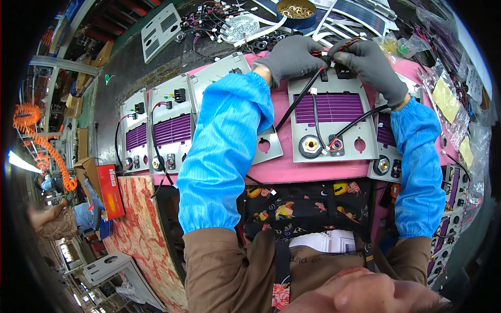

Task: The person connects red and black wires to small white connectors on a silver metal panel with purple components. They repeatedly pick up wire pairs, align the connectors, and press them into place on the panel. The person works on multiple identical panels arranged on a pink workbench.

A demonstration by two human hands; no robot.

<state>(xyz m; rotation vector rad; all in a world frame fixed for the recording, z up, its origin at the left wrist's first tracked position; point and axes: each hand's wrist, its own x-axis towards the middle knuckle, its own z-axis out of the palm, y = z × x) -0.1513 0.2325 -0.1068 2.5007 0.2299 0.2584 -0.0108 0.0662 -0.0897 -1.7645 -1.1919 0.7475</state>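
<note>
Together, the gloved left hand (297,56) and right hand (369,65) pinch a red-and-black twisted wire (350,41) at the twelve-o'clock end of a grey purple-grilled metal panel (336,109), lying toward two o'clock on pink matting (323,170).

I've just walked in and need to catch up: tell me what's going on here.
A person's gloved left hand and right hand are close together at the far end of a metal panel, handling thin red and black wires. Exactly what each one grips is partly hidden. Black cables trail across the panel, which lies on a pink mat with similar panels on either side.
</note>
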